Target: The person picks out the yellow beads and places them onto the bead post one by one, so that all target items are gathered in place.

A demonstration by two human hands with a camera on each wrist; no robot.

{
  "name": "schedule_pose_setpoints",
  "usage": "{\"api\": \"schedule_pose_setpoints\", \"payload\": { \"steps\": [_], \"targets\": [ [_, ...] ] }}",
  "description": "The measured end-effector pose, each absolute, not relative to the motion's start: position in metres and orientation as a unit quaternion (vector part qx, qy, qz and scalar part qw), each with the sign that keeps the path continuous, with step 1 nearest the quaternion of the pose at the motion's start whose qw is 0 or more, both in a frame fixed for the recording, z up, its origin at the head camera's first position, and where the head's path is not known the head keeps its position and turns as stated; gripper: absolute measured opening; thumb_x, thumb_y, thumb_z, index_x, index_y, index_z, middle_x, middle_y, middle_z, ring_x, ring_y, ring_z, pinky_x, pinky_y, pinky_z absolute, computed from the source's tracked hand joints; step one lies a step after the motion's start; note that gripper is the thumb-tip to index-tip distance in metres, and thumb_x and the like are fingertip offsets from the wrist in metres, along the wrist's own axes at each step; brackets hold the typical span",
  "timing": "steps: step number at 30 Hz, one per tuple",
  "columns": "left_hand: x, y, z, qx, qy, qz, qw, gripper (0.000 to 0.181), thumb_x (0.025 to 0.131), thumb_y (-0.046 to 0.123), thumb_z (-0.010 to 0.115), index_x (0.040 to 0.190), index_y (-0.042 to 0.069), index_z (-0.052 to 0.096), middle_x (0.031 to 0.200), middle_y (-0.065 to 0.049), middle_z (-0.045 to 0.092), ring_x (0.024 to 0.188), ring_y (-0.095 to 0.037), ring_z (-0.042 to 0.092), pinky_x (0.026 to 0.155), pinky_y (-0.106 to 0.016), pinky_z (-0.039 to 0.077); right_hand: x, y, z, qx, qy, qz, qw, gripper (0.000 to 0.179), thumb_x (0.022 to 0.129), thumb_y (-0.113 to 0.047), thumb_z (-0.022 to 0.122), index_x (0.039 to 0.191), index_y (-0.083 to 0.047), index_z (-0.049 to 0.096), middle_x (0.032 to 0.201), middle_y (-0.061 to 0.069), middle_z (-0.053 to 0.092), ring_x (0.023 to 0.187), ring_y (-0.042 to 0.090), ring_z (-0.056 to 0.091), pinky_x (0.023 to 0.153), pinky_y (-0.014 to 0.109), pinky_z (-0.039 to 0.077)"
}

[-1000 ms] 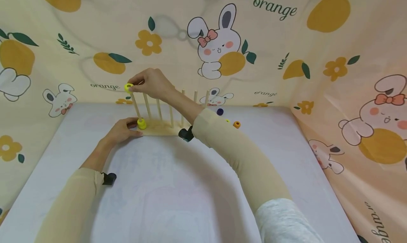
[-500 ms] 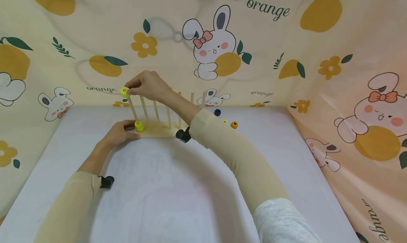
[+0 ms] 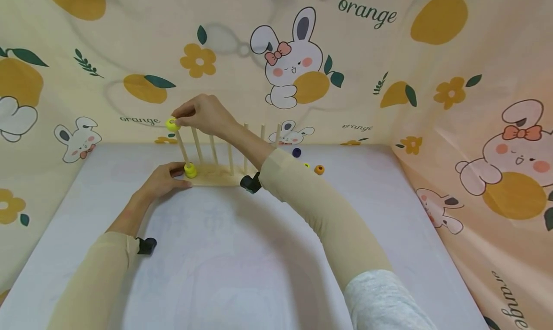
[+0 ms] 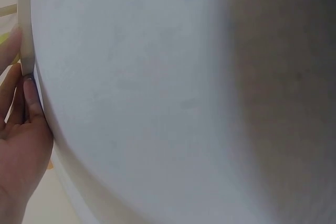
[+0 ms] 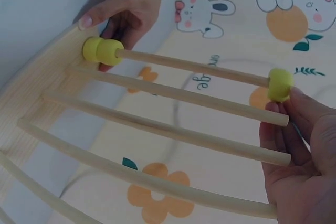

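A wooden peg rack [image 3: 216, 180] with a flat base and a row of upright pegs stands near the back of the table. Two yellow beads [image 5: 103, 51] are stacked at the foot of its leftmost peg. My right hand [image 3: 209, 115] pinches another yellow bead [image 3: 172, 124] between thumb and fingers at the top of that same peg. In the right wrist view, the peg's tip meets this bead. Low at the rack's left end, my left hand [image 3: 162, 181] grips the base, thumb on its front edge and fingers behind. The other pegs in sight bear no beads.
Right of the rack lie a dark purple bead [image 3: 296, 152], an orange bead [image 3: 319, 169] and a yellow bead [image 3: 306, 165] partly hidden by the right sleeve. A patterned cloth [image 3: 233, 90] rises behind the white table [image 3: 242, 253].
The bead in my right hand has tilted slightly at the peg's tip, its hole now less visible. My left hand keeps its place on the base. The head view has shifted a little.
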State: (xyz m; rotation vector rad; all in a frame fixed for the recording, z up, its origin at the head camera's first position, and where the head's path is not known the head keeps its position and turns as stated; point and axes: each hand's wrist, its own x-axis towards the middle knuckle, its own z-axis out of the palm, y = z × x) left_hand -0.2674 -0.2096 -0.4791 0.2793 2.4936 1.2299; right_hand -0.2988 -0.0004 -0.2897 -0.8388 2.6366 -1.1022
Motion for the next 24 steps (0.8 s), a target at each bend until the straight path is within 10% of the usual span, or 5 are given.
{"api": "schedule_pose_setpoints", "payload": {
  "steps": [24],
  "targets": [
    [-0.271,-0.211,-0.487,0.091,0.877,0.441,0.169,0.083,0.085,0.023,0.080,0.149,-0.007,0.036,0.149,-0.027,0.042,0.137,-0.041,0.041,0.116,-0.051,0.032,-0.300,0.038,-0.280,-0.276,0.840,-0.466,0.033,0.029,0.092,-0.024,0.072,0.118,-0.009,0.074,0.106,-0.006,0.073,0.095,0.002,0.066,0.084,0.015,0.053]
  ]
}}
